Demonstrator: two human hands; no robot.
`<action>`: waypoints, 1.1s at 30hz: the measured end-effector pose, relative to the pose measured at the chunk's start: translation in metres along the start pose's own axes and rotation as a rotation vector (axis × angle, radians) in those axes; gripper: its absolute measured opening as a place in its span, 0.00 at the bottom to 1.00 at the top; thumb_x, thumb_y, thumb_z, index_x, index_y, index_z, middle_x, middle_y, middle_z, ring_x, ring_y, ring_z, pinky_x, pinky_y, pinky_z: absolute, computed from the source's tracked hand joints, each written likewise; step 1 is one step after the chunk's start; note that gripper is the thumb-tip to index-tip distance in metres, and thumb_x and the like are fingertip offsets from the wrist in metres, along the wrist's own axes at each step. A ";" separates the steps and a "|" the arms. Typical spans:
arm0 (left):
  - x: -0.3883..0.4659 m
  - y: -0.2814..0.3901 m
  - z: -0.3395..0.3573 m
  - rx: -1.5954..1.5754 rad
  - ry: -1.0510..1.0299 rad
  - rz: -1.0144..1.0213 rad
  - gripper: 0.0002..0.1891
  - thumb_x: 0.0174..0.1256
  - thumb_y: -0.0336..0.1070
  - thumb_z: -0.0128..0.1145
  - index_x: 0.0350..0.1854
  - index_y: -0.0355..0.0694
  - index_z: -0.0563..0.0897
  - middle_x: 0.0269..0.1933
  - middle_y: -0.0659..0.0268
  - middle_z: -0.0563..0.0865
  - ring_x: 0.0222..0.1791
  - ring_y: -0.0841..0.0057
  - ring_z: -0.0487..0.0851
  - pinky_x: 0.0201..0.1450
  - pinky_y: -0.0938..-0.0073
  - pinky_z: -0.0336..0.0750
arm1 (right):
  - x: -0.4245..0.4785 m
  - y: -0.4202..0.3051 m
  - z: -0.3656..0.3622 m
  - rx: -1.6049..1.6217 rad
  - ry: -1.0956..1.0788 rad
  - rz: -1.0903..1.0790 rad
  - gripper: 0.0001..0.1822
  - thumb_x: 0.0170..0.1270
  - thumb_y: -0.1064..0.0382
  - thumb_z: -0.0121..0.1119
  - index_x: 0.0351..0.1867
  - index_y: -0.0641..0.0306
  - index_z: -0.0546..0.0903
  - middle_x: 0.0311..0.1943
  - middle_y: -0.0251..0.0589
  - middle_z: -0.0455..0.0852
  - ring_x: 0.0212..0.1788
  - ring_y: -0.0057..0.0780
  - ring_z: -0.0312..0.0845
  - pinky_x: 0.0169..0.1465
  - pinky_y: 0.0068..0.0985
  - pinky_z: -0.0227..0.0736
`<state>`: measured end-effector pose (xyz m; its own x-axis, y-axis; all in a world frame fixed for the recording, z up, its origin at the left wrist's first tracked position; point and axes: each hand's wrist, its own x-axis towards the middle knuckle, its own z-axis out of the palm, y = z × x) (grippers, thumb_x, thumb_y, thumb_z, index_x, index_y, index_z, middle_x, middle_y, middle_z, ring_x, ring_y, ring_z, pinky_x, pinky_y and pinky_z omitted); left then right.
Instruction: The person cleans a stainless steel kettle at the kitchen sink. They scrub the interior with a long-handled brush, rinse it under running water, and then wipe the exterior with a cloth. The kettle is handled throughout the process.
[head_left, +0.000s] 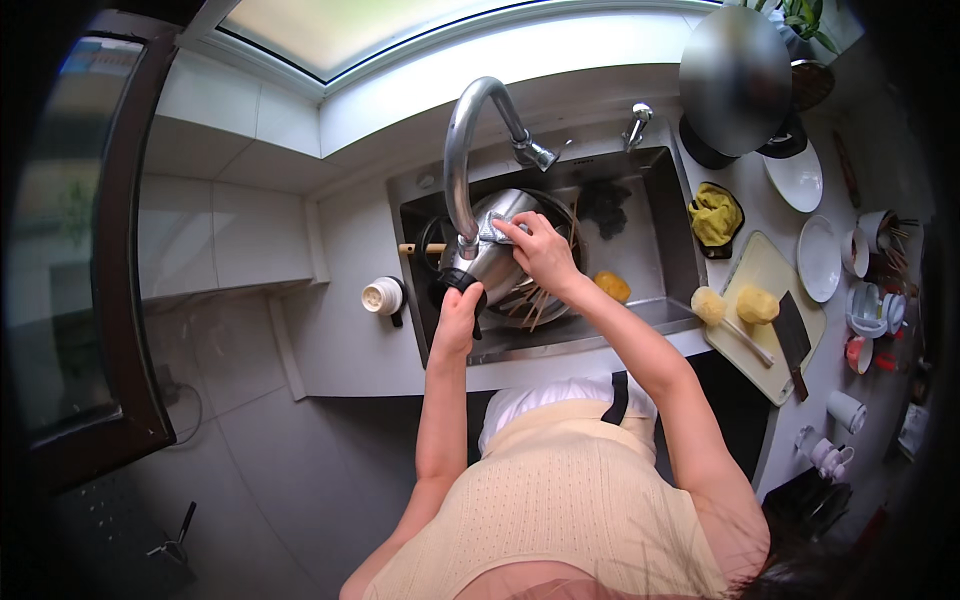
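A stainless steel jug (507, 271) with a black collar (456, 280) lies tilted over the sink (660, 217). My left hand (456, 321) grips it at the black collar end, near the person's side. My right hand (546, 253) pinches a silvery scouring cloth (495, 228) and presses it on the jug's side. Under the jug are a round metal pan (517, 321) and several chopsticks (538, 306), partly hidden. A yellow-brown potato (612, 286) lies on the sink floor, with a dark wet cloth or bag (604, 208) farther back.
A curved faucet (454, 142) arches over the jug, its spout end close to my left hand. A cream stopper (382, 296) stands left of the sink. Right of it are a yellow cloth (714, 214), a cutting board (739, 285) with a peeled potato (757, 304), a brush (750, 343) and a cleaver (792, 330).
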<state>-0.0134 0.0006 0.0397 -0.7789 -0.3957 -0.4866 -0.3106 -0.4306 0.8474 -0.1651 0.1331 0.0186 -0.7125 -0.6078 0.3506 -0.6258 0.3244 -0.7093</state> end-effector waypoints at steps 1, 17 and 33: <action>-0.004 0.010 0.006 -0.011 -0.029 0.019 0.15 0.70 0.30 0.54 0.57 0.34 0.77 0.50 0.70 0.82 0.50 0.82 0.79 0.56 0.79 0.72 | 0.002 -0.007 -0.002 0.016 0.014 -0.052 0.29 0.48 0.77 0.62 0.55 0.49 0.83 0.46 0.42 0.79 0.45 0.41 0.79 0.44 0.34 0.79; -0.006 0.002 0.018 0.163 0.041 0.119 0.11 0.60 0.26 0.54 0.44 0.32 0.81 0.33 0.72 0.82 0.31 0.84 0.77 0.32 0.81 0.70 | -0.001 -0.083 0.003 -0.274 -0.083 -0.169 0.15 0.51 0.65 0.60 0.43 0.62 0.80 0.39 0.39 0.76 0.43 0.35 0.74 0.39 0.32 0.75; -0.003 -0.005 0.037 0.162 0.116 0.079 0.14 0.67 0.28 0.52 0.54 0.32 0.80 0.48 0.66 0.84 0.50 0.79 0.81 0.52 0.76 0.75 | -0.009 -0.088 -0.030 -0.084 -0.090 -0.150 0.13 0.51 0.68 0.62 0.40 0.57 0.84 0.38 0.36 0.78 0.43 0.36 0.76 0.42 0.33 0.76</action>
<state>-0.0294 0.0345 0.0450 -0.7393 -0.5179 -0.4303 -0.3417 -0.2620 0.9025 -0.1131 0.1318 0.0963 -0.5806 -0.7150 0.3895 -0.7496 0.2828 -0.5984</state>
